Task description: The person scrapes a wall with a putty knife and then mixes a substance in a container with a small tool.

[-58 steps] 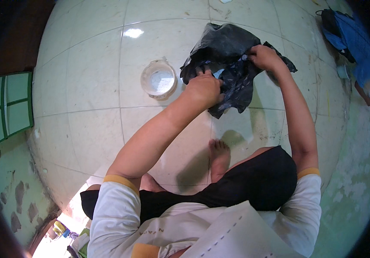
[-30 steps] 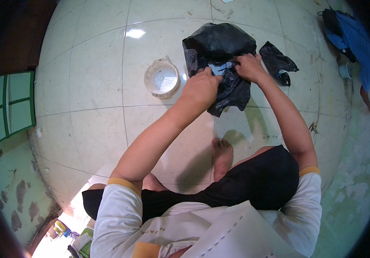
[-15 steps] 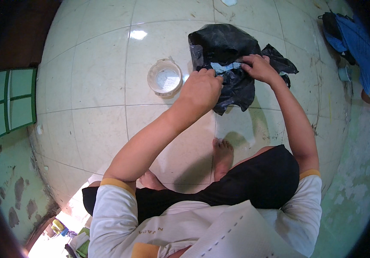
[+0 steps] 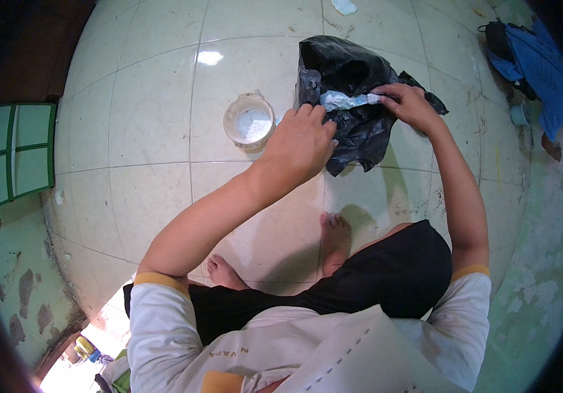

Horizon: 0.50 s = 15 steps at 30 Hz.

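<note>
A crumpled black plastic bag (image 4: pixel 347 78) is held up above the tiled floor in front of me. My left hand (image 4: pixel 301 141) grips its near left edge. My right hand (image 4: pixel 409 105) pinches the far end of a pale blue-white strip (image 4: pixel 347 100) that lies across the bag's front, with the bag's right side under its fingers. The strip runs between the two hands. Part of the bag hangs down below my left hand.
A round white tub (image 4: pixel 250 121) with white contents stands on the cream floor tiles (image 4: pixel 150 131) left of the bag. A blue cloth and dark bag (image 4: pixel 530 56) lie at the far right. A green window frame (image 4: pixel 13 154) is at left. My bare feet (image 4: pixel 334 236) rest below.
The bag has been gathered and turned in my hands. My right hand shifted from the bag's right flap onto the pale strip, which now shows stretched across the front.
</note>
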Each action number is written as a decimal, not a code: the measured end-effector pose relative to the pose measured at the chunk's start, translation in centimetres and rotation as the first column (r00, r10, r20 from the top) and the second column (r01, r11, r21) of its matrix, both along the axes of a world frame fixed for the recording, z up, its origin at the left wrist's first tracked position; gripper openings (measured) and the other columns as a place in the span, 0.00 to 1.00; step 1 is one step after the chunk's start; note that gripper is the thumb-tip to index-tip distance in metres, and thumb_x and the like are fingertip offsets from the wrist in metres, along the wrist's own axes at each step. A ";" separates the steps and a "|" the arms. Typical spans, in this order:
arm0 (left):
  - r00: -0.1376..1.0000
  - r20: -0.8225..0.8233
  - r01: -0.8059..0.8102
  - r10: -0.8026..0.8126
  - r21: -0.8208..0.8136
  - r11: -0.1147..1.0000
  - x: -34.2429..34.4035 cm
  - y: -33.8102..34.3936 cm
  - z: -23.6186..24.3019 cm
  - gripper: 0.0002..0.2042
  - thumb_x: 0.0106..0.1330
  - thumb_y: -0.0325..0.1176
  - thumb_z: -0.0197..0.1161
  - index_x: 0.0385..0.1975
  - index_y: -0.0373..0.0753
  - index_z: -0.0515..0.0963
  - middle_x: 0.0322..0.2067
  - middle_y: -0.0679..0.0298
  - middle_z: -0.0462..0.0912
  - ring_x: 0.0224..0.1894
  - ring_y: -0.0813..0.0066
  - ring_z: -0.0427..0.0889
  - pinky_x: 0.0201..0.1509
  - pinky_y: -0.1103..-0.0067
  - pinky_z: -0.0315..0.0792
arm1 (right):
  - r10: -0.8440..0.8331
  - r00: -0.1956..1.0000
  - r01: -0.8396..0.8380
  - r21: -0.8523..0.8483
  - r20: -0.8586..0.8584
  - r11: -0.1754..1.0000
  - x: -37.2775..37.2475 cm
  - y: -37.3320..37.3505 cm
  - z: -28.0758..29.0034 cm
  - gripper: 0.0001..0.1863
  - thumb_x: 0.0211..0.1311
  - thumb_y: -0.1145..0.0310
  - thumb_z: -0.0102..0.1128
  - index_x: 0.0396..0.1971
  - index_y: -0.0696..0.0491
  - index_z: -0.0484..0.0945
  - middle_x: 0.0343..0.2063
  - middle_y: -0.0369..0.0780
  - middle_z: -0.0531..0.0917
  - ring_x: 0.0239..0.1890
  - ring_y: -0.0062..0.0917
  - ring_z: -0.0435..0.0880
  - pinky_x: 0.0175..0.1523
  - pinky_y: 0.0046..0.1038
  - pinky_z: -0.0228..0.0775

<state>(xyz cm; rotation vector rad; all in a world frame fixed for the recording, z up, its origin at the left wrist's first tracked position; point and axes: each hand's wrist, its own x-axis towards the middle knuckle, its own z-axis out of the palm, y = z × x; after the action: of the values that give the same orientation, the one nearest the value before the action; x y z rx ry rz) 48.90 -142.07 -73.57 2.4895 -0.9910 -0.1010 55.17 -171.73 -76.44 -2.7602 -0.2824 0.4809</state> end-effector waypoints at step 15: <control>0.992 -0.041 0.120 -0.121 -0.015 0.993 -1.9 8.5 3.4 0.16 0.58 0.33 0.66 0.45 0.33 0.77 0.51 0.48 0.75 0.53 0.50 0.76 0.58 0.65 0.71 | -0.088 0.992 0.102 0.172 -0.086 0.980 -1.0 -1.3 5.4 0.15 0.65 0.63 0.57 0.51 0.45 0.82 0.42 0.39 0.86 0.45 0.29 0.83 0.53 0.30 0.72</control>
<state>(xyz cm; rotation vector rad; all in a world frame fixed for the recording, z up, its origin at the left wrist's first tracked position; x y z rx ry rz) 46.97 -133.53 -70.18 2.4050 -1.1201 -0.1838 54.19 -172.99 -71.03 -2.5630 -0.1644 0.5113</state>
